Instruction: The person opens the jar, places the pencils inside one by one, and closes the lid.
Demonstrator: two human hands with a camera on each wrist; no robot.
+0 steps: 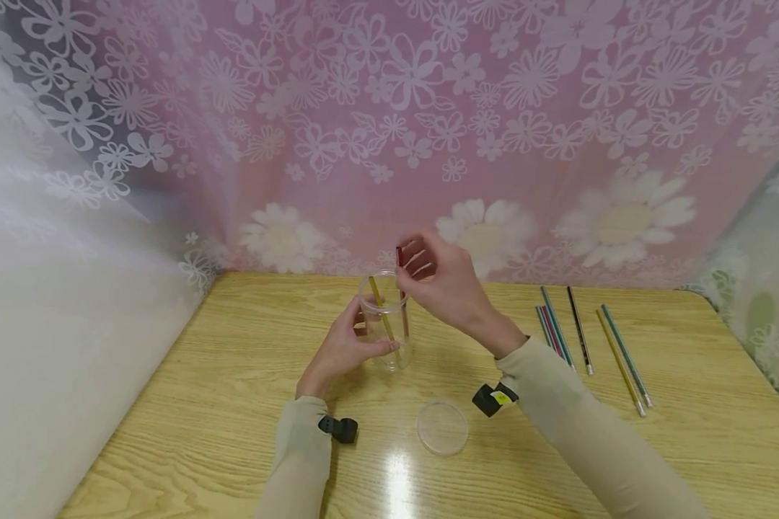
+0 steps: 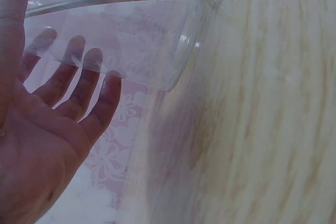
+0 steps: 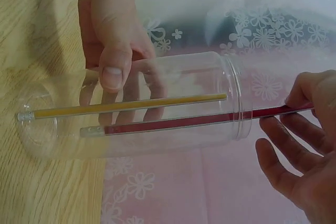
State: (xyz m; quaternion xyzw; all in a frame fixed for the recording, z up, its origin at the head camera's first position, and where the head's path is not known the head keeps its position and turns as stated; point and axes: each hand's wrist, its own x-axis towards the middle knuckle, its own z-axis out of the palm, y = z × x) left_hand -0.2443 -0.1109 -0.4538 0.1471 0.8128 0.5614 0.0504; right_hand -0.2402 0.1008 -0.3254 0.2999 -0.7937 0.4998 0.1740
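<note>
In the head view my left hand (image 1: 344, 346) holds a clear plastic jar (image 1: 402, 357) from the side, fingers behind it and thumb in front. The jar is upright with its mouth uncovered. A yellow pencil (image 3: 131, 106) leans inside it, eraser end down at the base. Above the rim, my right hand (image 1: 451, 292) pinches a red pencil (image 3: 173, 123) near its upper end. The red pencil's lower part is inside the jar, its eraser end above the base in the right wrist view. The left wrist view shows the left fingers against the jar wall.
A clear round lid (image 1: 442, 427) lies on the wooden table (image 1: 201, 404) in front of the jar. To the right are several pencils: a teal and red group (image 1: 550, 328), a black pencil (image 1: 580, 328), a yellow pencil (image 1: 623, 366) beside a teal one (image 1: 628, 357). A flowered curtain (image 1: 389, 144) hangs behind.
</note>
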